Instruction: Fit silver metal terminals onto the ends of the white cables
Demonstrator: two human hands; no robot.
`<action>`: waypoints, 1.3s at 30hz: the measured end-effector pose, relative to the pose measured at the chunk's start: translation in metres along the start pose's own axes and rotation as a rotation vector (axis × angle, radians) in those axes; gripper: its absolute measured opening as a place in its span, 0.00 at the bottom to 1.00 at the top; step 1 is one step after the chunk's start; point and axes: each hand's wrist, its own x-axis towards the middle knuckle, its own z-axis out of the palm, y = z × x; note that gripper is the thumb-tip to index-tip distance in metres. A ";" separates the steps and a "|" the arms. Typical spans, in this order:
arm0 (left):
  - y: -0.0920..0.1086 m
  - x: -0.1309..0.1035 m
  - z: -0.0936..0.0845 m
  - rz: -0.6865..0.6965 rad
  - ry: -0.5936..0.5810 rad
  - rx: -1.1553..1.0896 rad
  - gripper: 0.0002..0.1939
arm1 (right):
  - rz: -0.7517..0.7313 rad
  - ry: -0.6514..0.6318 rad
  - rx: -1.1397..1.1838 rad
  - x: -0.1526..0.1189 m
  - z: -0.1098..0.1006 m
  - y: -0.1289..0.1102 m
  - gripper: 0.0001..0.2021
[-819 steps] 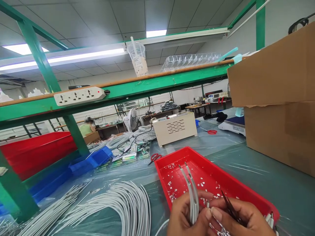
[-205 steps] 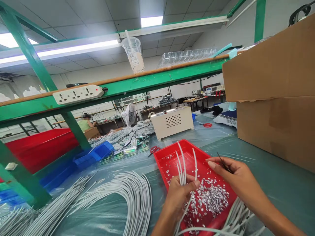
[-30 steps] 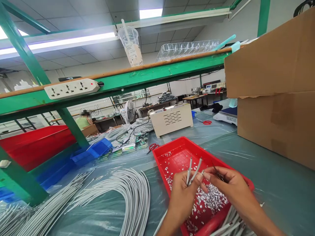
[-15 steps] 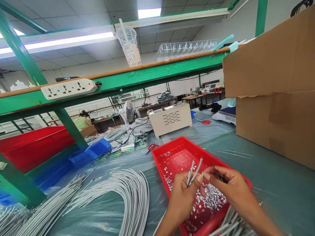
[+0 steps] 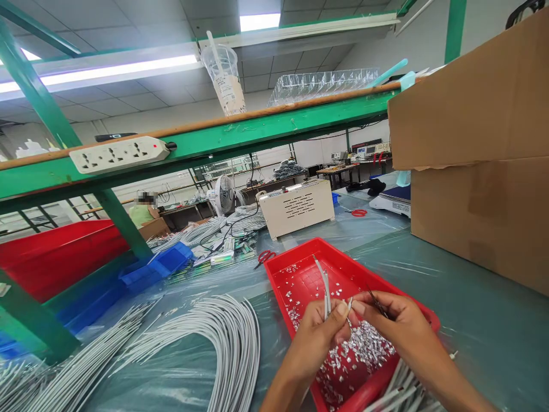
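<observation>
Over the red tray [image 5: 319, 246], my left hand [image 5: 315, 337] is closed round a few grey cables [image 5: 326, 286], whose ends point upward. One cable end comes out between its thumb and forefinger. My right hand [image 5: 397, 320] is closed too, its thumb and forefinger pinching at that cable end, almost touching the left fingertips. Dark thin tweezers [image 5: 378, 303] are tucked in the right hand, their tips pointing up and left. Beneath both hands lie many small shiny silver scraps [image 5: 369, 346] in the tray.
A curved bundle of grey cables [image 5: 231, 332] lies left of the tray, more cables [image 5: 403, 383] at its near right. Red-handled scissors [image 5: 266, 257] rest by the far corner. Behind stand a beige machine [image 5: 298, 209] and a cardboard box [image 5: 476, 212]. A green shelf [image 5: 257, 130] crosses above.
The cables in my left hand have swung left and now stand closer together. My left hand has turned slightly, its fingers curling in more, while my right hand has barely moved.
</observation>
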 end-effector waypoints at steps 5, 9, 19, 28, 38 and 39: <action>-0.001 0.000 0.003 0.030 0.001 0.030 0.17 | -0.018 -0.015 -0.028 -0.001 -0.001 -0.001 0.05; -0.002 0.001 0.004 0.008 -0.022 0.012 0.17 | -0.038 -0.040 -0.048 -0.001 -0.001 -0.004 0.06; -0.003 0.000 -0.002 -0.070 -0.116 -0.079 0.15 | -0.040 -0.079 0.011 0.001 0.003 -0.003 0.07; 0.002 -0.004 -0.008 -0.088 -0.187 -0.092 0.14 | -0.066 -0.138 0.029 -0.003 0.000 -0.006 0.02; 0.001 -0.002 0.019 0.165 0.498 0.303 0.06 | 0.001 0.062 -0.008 0.000 -0.005 -0.003 0.06; 0.000 -0.003 0.020 0.196 0.524 0.346 0.06 | 0.004 0.057 -0.002 -0.001 -0.005 -0.003 0.06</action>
